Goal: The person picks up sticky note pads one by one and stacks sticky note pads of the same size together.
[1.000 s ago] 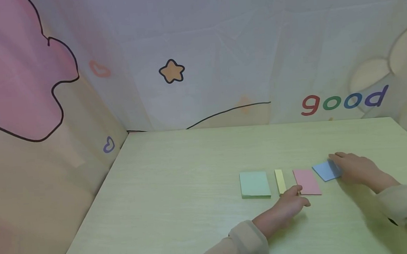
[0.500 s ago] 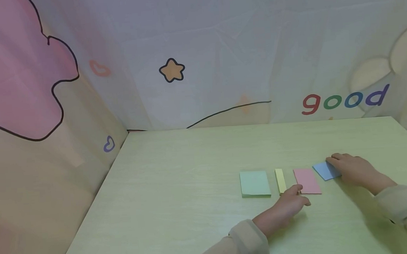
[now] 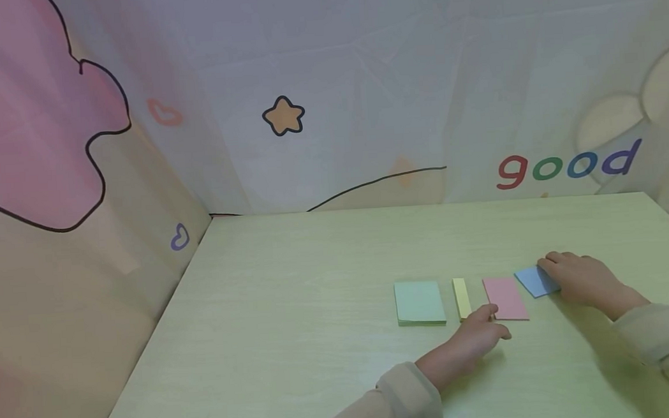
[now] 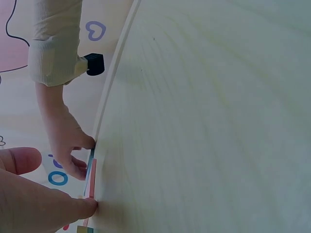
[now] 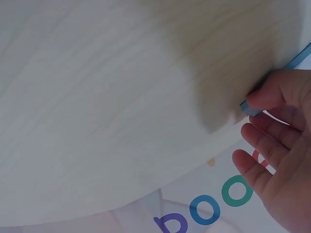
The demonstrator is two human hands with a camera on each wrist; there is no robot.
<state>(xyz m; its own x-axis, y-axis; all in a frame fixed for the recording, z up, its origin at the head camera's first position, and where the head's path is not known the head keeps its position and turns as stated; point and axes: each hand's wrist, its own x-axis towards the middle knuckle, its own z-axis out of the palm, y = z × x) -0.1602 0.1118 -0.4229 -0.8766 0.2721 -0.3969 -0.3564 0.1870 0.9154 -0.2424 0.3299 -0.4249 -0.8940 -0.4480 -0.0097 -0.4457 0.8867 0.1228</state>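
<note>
In the head view several sticky note pads lie in a row on the table [image 3: 297,352]. My right hand [image 3: 586,278] pinches the blue sticky note pad [image 3: 533,281] by its right side, covering part of it; the pad sits turned at an angle. The right wrist view shows thumb and forefinger at the end of that blue pad [image 5: 250,108], other fingers spread loosely. My left hand [image 3: 472,338] touches the lower left edge of the pink sticky note pad [image 3: 508,299] with a fingertip, its thumb held apart. Left of it are a narrow yellow pad [image 3: 461,296] and a square green pad [image 3: 419,302].
A printed cloth [image 3: 358,118] with a star and the coloured word "good" hangs behind the table, and more patterned cloth [image 3: 143,278] borders its left side. The table's far edge runs well beyond the pads.
Almost nothing differs. About half a second ago the right hand shifted slightly to the left at the blue pad; the left hand and the other pads stay put.
</note>
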